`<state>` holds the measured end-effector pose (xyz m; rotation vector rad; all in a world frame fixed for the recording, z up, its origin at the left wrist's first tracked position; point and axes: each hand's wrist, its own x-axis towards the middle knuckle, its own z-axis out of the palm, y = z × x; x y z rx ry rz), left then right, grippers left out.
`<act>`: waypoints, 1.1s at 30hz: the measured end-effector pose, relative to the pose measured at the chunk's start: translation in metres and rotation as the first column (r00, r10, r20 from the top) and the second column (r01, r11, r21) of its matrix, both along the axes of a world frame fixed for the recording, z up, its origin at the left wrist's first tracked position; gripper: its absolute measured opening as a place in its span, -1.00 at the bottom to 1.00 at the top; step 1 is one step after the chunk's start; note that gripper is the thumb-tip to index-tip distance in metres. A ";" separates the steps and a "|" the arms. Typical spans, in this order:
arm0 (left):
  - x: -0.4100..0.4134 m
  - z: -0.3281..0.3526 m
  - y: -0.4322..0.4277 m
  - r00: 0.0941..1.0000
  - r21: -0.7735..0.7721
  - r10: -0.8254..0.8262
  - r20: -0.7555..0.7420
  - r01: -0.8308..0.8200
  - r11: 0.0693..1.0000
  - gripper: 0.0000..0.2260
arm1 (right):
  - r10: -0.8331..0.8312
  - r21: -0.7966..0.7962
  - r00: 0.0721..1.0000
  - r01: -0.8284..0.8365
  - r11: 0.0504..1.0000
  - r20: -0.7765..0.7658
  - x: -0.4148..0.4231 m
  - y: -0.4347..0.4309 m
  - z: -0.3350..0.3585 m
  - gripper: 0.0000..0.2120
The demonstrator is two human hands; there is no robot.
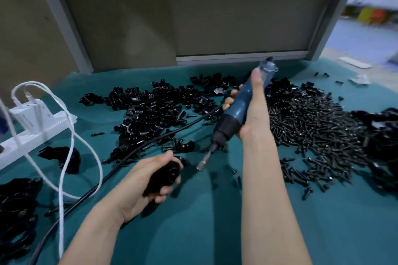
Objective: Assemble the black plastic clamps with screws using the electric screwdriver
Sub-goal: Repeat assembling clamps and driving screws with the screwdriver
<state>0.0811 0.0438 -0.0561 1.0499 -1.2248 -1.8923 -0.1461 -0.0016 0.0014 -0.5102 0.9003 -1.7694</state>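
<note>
Left grip, forearm reaching forward over the teal cloth-covered worktop, curls closed around a black plastic clamp. Right grip, wrist raised, wraps the blue cylindrical electric screwdriver; its metal bit angles down-left, near the clamp, not touching.

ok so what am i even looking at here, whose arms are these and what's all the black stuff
One camera, worn on a person's head, looks down at their own bare arms. The left hand grips a black plastic clamp. The right hand holds a blue electric screwdriver, bit pointing down toward the clamp, not touching it. On the green cloth lie a heap of loose clamps and, to the right, a heap of black screws. A white power strip sits at the left.
</note>
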 end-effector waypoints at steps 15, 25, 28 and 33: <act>-0.010 -0.002 -0.004 0.909 0.016 0.246 -0.336 -0.255 0.967 -0.64 | 0.299 0.497 0.532 0.278 0.822 -0.792 -0.002 -0.009 -0.033 -0.58; -0.024 -0.020 -0.006 0.945 0.032 0.180 -0.274 -0.178 0.983 -0.60 | 0.344 0.385 0.204 0.218 0.897 -0.917 -0.057 0.040 -0.017 -0.61; -0.024 -0.026 -0.012 0.951 -0.003 0.150 -0.271 -0.157 0.988 -0.62 | 0.226 0.266 0.170 0.274 0.924 -0.959 -0.090 0.056 -0.008 -0.76; -0.025 -0.032 -0.016 0.944 -0.016 0.124 -0.307 -0.135 0.991 -0.55 | 0.430 0.309 -0.108 0.544 0.780 -0.896 -0.165 0.071 -0.002 -0.81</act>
